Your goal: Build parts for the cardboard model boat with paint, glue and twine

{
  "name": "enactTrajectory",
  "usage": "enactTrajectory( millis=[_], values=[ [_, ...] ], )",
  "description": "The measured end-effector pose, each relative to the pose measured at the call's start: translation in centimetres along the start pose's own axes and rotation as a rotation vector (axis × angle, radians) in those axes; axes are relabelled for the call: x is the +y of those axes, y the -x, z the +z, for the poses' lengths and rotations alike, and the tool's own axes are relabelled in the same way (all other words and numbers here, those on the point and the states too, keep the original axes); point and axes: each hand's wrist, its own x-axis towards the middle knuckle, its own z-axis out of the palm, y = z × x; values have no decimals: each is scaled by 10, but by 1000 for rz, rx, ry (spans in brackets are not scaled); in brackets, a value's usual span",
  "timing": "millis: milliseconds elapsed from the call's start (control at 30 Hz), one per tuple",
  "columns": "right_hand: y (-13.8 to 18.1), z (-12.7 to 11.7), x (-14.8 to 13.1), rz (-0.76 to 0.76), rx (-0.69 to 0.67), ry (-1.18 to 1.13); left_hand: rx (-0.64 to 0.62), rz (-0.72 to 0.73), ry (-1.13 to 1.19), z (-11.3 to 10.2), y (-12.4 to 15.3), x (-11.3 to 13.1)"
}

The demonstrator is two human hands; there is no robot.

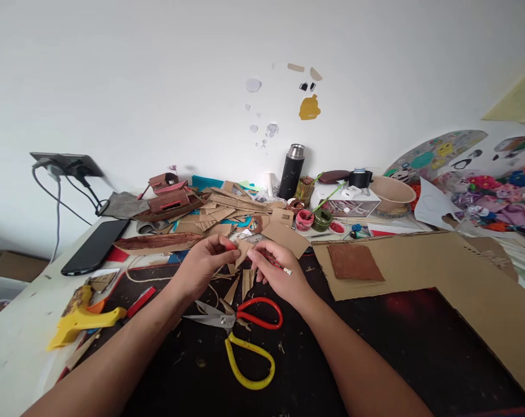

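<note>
My left hand [206, 259] pinches a small piece of brown cardboard [244, 253] above the middle of the dark work mat. Something red shows by its fingertips, too small to make out. My right hand [282, 275] has its thumb and finger at the other edge of the cardboard piece. A red pencil [285, 270] with a white end also lies in that hand, its tip hidden. Below the hands, scissors [228, 320] with one red and one yellow handle lie spread on the mat. Cardboard strips [247, 282] and a loose string [158, 280] lie close by.
A yellow glue gun [88, 318] and a black phone [95, 248] lie at left. Cardboard scraps [232, 205] pile up behind the hands, near a black thermos [291, 174] and paint jars [305, 220]. A large cut cardboard sheet [401, 266] covers the right side.
</note>
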Motion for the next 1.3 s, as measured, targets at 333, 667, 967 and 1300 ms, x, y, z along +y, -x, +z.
enactTrajectory(
  millis=[333, 667, 967, 1300],
  values=[
    [-5, 3, 10, 71, 57, -124, -109, 17, -78, -1, 4, -10],
    [-22, 11, 2, 64, 99, -142, 78, 164, -136, -13, -2, 0],
    [-33, 32, -2, -13, 74, -103, 175, 308, -280, -16, -2, -9],
    [-19, 22, 4, -67, 9, -113, -18, 161, -4, -3, 4, -8]
  ],
)
